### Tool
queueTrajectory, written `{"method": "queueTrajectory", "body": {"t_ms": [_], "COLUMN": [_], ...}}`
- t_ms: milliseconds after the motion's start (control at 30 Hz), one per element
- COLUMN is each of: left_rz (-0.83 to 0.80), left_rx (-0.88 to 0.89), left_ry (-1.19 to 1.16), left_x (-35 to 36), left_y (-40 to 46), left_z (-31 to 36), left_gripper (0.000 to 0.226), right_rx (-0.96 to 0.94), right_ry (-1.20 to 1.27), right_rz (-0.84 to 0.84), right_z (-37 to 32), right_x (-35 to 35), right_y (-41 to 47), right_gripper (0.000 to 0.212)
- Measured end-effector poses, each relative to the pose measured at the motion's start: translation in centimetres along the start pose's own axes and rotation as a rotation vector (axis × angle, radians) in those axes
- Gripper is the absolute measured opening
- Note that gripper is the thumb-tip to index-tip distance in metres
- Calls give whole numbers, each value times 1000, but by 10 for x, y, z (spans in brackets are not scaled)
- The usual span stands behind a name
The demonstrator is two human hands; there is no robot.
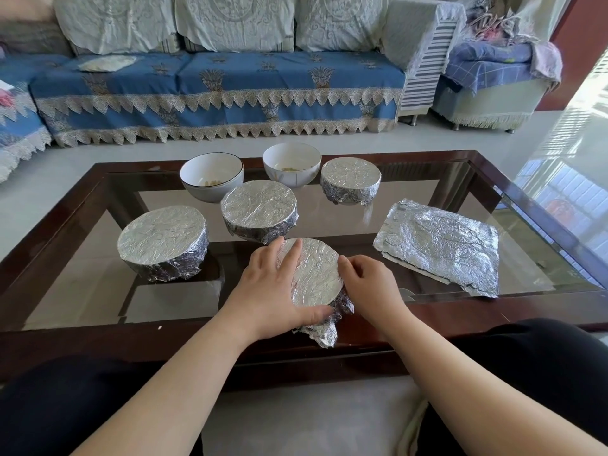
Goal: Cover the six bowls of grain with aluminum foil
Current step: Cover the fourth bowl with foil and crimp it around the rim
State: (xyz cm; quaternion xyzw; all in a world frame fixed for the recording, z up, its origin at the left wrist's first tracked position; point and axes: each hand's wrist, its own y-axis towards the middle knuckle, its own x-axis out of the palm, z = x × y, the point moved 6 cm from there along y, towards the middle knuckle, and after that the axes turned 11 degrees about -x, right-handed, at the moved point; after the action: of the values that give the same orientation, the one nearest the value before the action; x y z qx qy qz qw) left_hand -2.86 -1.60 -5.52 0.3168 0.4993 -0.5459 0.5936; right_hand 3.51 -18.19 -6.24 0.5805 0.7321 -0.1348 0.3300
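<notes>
Our left hand (273,287) lies flat on the foil of the front-edge bowl (316,274), right hand (368,284) pinching foil at its rim. Too hard & we'd tear it, imo.

The glass-topped table (487,166) with a dark wooden frame carried six bowls: four foil-covered bowls (163,240) (258,209) (350,179) (317,274), two uncovered white bowls (212,176) (291,162), and loose foil sheets (441,246) at the right.
</notes>
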Motion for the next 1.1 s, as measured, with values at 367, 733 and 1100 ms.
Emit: {"method": "queueTrajectory", "body": {"t_ms": [367, 733, 1100], "left_rz": [23, 57, -76], "left_rx": [-17, -79, -93], "left_ry": [-25, -48, 54], "left_x": [-1, 0, -12], "left_y": [-2, -7, -14], "left_z": [1, 4, 3], "left_gripper": [123, 126, 125], "right_rx": [269, 307, 128], "right_ry": [658, 782, 470], "right_rz": [-55, -21, -89], "right_z": [14, 8, 9], "right_x": [18, 35, 15], "right_y": [-7, -13, 9], "right_gripper": [41, 32, 32]}}
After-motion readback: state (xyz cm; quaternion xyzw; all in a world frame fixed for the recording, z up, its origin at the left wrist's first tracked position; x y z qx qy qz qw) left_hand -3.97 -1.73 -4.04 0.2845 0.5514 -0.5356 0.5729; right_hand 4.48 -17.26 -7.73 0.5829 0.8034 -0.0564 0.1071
